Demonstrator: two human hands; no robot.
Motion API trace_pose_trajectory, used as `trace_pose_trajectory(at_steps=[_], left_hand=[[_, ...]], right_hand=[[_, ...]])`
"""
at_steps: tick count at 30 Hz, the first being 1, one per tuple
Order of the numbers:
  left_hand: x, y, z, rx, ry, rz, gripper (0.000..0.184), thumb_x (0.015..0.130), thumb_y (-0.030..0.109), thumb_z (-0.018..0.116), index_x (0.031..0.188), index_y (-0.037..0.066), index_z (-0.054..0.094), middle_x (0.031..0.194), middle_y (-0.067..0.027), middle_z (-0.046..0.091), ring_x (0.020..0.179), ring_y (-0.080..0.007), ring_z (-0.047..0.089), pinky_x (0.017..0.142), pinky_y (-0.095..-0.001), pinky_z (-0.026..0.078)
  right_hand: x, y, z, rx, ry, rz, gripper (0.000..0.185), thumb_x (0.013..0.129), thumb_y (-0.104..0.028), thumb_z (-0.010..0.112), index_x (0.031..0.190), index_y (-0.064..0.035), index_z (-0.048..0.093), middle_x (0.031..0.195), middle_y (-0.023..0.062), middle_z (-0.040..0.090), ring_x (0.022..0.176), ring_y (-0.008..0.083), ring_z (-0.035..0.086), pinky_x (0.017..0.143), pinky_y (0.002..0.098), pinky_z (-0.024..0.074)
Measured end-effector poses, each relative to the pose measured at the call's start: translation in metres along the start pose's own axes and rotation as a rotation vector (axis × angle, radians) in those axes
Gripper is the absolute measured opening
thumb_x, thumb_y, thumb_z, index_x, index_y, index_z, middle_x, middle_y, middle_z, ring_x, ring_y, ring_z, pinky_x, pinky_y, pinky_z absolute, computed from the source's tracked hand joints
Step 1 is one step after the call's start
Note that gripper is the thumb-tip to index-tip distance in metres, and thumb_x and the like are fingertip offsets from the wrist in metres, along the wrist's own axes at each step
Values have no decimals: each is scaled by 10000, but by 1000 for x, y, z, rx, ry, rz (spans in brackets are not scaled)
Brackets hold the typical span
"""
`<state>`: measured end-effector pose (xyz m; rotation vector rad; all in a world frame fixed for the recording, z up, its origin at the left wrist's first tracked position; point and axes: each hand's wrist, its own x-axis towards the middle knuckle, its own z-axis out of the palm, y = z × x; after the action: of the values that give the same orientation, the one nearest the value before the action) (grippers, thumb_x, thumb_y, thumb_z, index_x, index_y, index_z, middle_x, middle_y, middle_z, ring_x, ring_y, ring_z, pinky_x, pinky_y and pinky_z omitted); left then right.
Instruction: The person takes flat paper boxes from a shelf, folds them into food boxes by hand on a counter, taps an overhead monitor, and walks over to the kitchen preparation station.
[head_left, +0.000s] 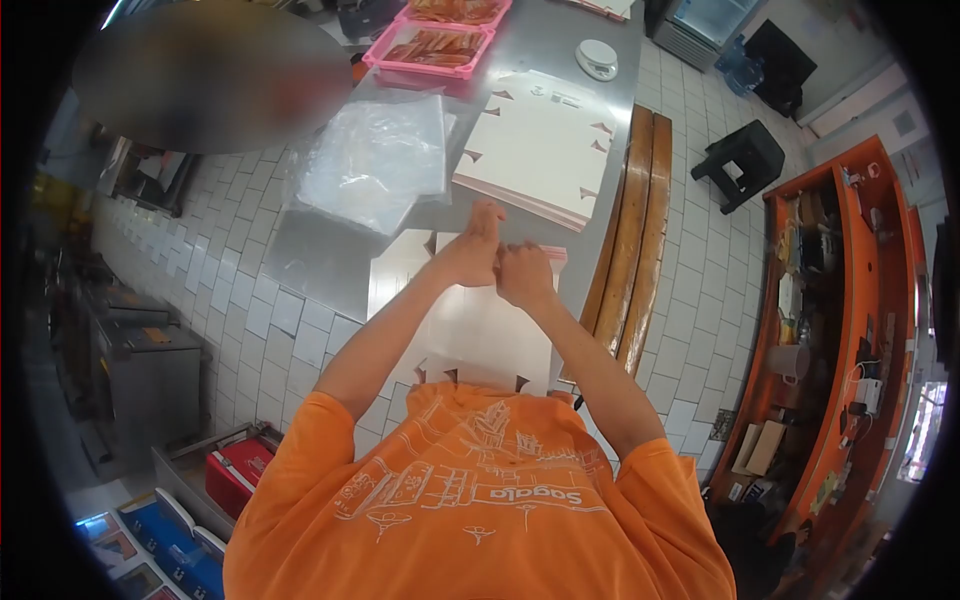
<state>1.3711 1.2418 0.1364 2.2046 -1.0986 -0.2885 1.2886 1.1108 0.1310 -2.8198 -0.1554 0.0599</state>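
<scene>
In front of my body lies a pale flat cardboard box blank (465,335) with cut slots along its edges; it rests on the metal table's near end. My left hand (470,250) is closed at the blank's far edge, its fingers pointing away from me. Right against it, my right hand (525,272) is curled closed on the same edge. The bit of cardboard between the fingers is mostly hidden. Beyond my hands sits a stack of similar cardboard blanks (535,145). To its left is a pile of clear plastic bags (372,160).
Pink trays (425,70) of packed reddish-brown food stand at the far end of the metal table (320,262). A white round scale (597,58) is at the far right. A wooden bench (632,235) runs along the right side. A blurred person (210,75) is at upper left.
</scene>
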Motion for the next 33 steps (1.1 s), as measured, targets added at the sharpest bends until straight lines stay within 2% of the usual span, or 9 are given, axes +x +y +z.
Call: trace_pose_trajectory(at_steps=[3, 6, 11, 19, 21, 24, 27, 31, 33], left_hand=[[-5, -25, -33, 501, 142, 120, 731, 579, -14, 633, 1260, 0, 367, 1130, -203, 543, 1070, -362, 534, 940, -415, 428], [-12, -51, -24, 287, -413, -247, 620, 580, -40, 611, 1191, 11, 520, 1135, -181, 599, 1050, -362, 542, 1050, -424, 347], [-97, -22, 64, 251, 350, -131, 537, 784, 73, 560, 1318, 80, 505, 1348, -98, 520, 1322, -301, 416, 1080, -544, 272], [-106, 30, -9, 335, 390, -413, 742, 830, 339, 663, 1432, 50, 341, 1517, -137, 298, 1445, -314, 187, 1109, -583, 161], [-152, 21, 1, -29, 997, -439, 783, 815, 256, 709, 1436, 15, 299, 1523, -185, 248, 1444, -270, 183, 1138, -526, 136], [-189, 31, 21, -324, 1094, -850, 744, 810, 124, 719, 1414, -21, 310, 1467, -232, 306, 1384, -236, 295, 1106, -457, 283], [-187, 43, -20, -1286, 678, -407, 611, 818, 82, 711, 1337, -35, 412, 1286, -196, 524, 1218, -215, 496, 975, -383, 442], [-152, 39, -137, -283, 488, -548, 417, 757, 120, 748, 1126, -1, 598, 906, -85, 696, 943, -223, 653, 848, -339, 500], [-130, 4, -151, -154, 294, -539, 431, 739, 158, 758, 1119, 24, 605, 957, -101, 691, 958, -256, 648, 861, -359, 495]], right_hand=[[-11, 2, 12, 85, 200, -42, 120, 800, -144, 666, 856, -52, 614, 753, 136, 651, 691, 336, 627, 699, 431, 495], [-20, 4, 9, 25, 204, -59, 140, 855, -191, 627, 857, -52, 610, 743, 126, 655, 713, 291, 646, 650, 397, 491], [-24, 22, 47, 62, 218, 33, 143, 844, -194, 637, 877, -55, 623, 755, 129, 654, 711, 311, 637, 652, 418, 489], [-13, 12, -22, 70, 368, -55, 148, 810, -188, 672, 841, -52, 622, 763, 124, 657, 697, 323, 631, 624, 420, 471], [-32, -3, -87, 111, 477, -52, 214, 816, -209, 691, 932, -32, 654, 794, 137, 667, 654, 319, 629, 602, 398, 479], [-61, -2, -129, 504, 443, 237, 278, 856, -215, 680, 1052, -21, 651, 835, 144, 684, 596, 279, 628, 572, 368, 485], [-79, -12, -109, 999, 389, 435, 341, 892, -215, 653, 1141, 14, 604, 893, 131, 692, 599, 226, 634, 571, 351, 498], [-132, -28, 5, 692, 299, 122, 389, 941, -234, 596, 1194, 55, 534, 973, 95, 674, 747, 163, 665, 619, 302, 518], [-158, -58, 25, 1107, -335, 398, 360, 982, -272, 530, 1173, 30, 576, 1063, 111, 664, 989, 149, 603, 840, 284, 477]])
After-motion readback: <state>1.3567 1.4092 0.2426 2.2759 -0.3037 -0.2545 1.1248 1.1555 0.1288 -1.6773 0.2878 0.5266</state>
